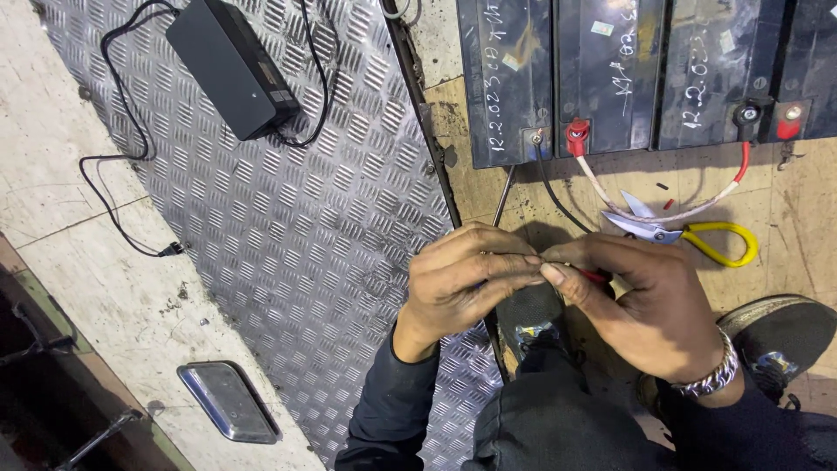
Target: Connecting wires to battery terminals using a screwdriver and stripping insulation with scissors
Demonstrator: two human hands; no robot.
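While both hands meet over the floor below the row of black batteries [610, 78], the left hand [462, 279] and right hand [645, 305] pinch a thin red wire end [593, 276] between closed fingertips; judging by this, the end is being twisted, needing steady grip.

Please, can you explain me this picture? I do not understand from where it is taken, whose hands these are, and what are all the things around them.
The one picture comes from a camera worn on a person's head, looking down at their own two hands. The left hand and right hand meet and pinch a thin wire, partly red, between the fingers. Above them stands a row of dark batteries with red terminal caps, joined by a pale red-tipped cable. Yellow-handled scissors lie on the worn floor beside it. On the left, a patterned metal plate carries a black charger box with its cords.
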